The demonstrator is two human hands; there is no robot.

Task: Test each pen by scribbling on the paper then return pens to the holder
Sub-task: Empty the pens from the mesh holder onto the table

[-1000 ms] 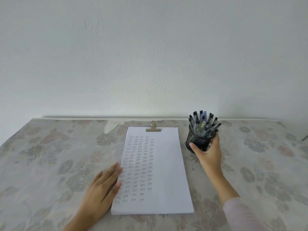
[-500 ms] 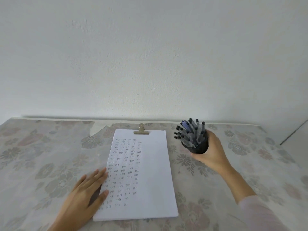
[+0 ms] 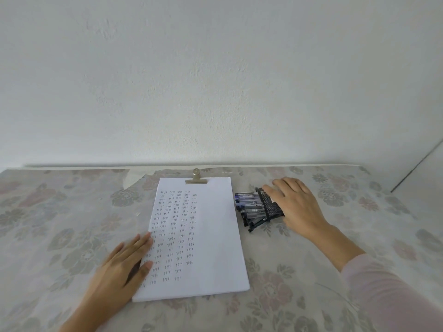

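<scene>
holder [image 3: 272, 207] lies on its side on the table [image 3: 60, 212], just right of the paper [image 3: 215, 236], mouth toward the sheet. The pens [image 3: 249, 207] are half spilled out in a loose bundle, ends near the paper's edge.

Handling, my read: pens are light, stiff and smooth-barrelled, and will roll and scatter once free. Pinch one at mid-barrel. holder is light and the mesh gives a little, so take it round the wall.

right hand [image 3: 297, 207] wraps the holder's closed end, fingers over the top. left hand [image 3: 119, 269] is flat, fingers straight, pressing the paper's left edge.

Vs 0.5 s ago: there the holder is lifted and tilted in the right hand, now it's down and tipped over. left hand, paper and clip [image 3: 196, 179] are unchanged.
</scene>
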